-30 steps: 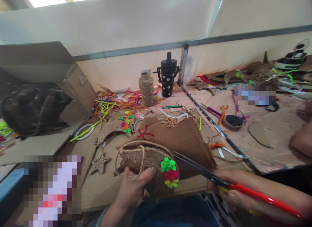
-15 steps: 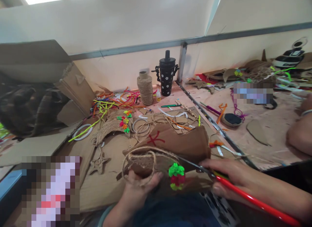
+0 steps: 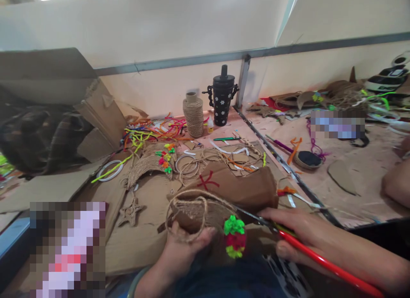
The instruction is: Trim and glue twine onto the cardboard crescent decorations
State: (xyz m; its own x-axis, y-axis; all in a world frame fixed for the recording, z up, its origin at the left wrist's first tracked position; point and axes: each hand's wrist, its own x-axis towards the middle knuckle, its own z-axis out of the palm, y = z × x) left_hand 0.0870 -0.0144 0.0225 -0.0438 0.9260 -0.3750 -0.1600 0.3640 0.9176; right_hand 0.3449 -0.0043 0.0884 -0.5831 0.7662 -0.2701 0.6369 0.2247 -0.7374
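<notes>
While half-closed, hands (image 3: 181, 251) (image 3: 304, 232) around twine craft (image 3: 215, 214) and red-handled tool (image 3: 315, 256).

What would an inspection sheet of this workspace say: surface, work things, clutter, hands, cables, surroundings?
Surface: cardboard sheet, partly covered.
Work things: twine-wrapped piece with bright trim; red-handled tool, tip at or near its rim.
Clutter: fuzzy coloured stems heaped beyond.
Hands: left hand holds the piece; right hand grips the tool.
Cables: nothing seen.
Surroundings: upright black tumbler; another person's arm at right.
</notes>
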